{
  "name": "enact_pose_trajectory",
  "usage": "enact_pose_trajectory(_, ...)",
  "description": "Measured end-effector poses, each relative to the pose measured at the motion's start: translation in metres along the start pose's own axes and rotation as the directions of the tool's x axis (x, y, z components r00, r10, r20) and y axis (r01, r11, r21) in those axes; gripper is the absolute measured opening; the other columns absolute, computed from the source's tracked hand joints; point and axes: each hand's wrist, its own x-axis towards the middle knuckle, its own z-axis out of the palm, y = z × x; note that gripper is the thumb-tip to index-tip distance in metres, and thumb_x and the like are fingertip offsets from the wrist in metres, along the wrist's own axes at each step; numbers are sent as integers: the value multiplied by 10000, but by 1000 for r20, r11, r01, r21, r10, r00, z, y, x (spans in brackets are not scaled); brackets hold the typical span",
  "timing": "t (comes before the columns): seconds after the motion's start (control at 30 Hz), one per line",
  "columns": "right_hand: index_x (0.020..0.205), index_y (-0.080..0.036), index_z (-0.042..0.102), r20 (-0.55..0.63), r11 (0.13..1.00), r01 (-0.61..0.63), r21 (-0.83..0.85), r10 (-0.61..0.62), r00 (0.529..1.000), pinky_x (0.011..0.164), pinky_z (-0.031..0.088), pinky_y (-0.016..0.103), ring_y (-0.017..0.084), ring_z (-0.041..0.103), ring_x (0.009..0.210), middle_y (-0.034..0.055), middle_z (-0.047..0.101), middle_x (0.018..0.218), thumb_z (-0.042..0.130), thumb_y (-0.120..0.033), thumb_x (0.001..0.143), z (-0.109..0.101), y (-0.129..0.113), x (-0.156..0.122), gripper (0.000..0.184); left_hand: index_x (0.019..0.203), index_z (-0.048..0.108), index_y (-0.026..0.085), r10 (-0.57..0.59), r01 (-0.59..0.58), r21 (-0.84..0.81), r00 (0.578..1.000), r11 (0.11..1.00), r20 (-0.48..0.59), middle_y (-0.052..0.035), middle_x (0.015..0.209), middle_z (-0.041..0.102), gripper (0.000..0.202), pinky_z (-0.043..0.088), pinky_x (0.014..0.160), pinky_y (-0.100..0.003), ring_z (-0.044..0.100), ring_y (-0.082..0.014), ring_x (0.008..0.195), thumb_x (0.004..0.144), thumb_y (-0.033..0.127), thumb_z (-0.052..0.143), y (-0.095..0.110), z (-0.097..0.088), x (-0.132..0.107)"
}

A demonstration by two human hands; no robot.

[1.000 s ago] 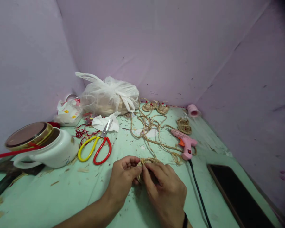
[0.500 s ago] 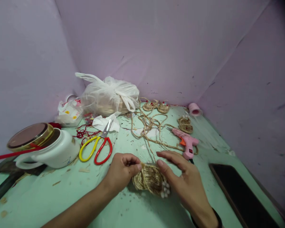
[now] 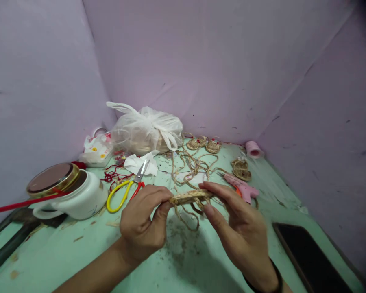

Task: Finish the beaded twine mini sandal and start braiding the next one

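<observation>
A small slipper woven of tan jute rope is held edge-on above the table, with a rope loop hanging under it. My left hand pinches its left end between thumb and fingers. My right hand has its fingers along the top of the right end and its thumb below. Behind the slipper, a tangle of jute rope lies on the table. A similar rope slipper rests at right, near the pink glue gun. Farther back sit small rope slippers with red beads.
Scissors with yellow and red handles lie left of my hands, by a white mug and a hammer. A tied plastic bag stands at the back wall. A phone lies at right, a pink spool behind.
The slipper has been lifted off the table and turned from showing its woven face to edge-on. Both hands moved up with it, and the right hand closed on its end. The view shifted slightly.
</observation>
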Motion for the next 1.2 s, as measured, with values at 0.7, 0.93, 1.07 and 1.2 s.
enact_pose_trajectory(0.7, 688, -105, 663, 411, 416, -853, 315, 750, 518, 471, 382, 212, 88, 497, 476, 4, 609, 560, 768, -298, 517, -1, 17, -50, 278, 511, 652, 138, -660, 738, 21, 589, 674, 466, -13, 483, 594, 64, 378, 490, -224, 495, -128, 489, 558, 169, 622, 8, 40, -29)
enact_pose_trajectory(0.93, 596, -111, 650, 432, 384, -883, 272, 771, 468, 471, 356, 216, 87, 478, 456, -12, 587, 495, 732, -234, 516, 6, 22, -49, 168, 505, 659, 132, -659, 772, 26, 524, 635, 540, -5, 476, 583, 110, 351, 483, -208, 466, -109, 479, 580, 209, 637, -1, 32, -35)
enact_pose_trajectory(1.07, 589, -115, 654, 423, 357, -899, 253, 795, 434, 466, 359, 218, 94, 493, 455, -2, 604, 501, 744, -237, 501, 5, 23, -49, 176, 542, 685, 129, -614, 792, 8, 466, 610, 636, -18, 492, 595, 140, 358, 494, -215, 483, -114, 484, 583, 258, 645, 0, 26, -29)
enact_pose_trajectory(1.2, 597, -121, 650, 474, 313, -911, 268, 781, 408, 472, 369, 219, 95, 507, 456, -2, 614, 515, 756, -247, 488, 3, 23, -48, 197, 570, 693, 123, -607, 867, -13, 361, 499, 708, -13, 454, 574, 179, 342, 444, -207, 447, -88, 411, 571, 299, 657, -3, 24, -27)
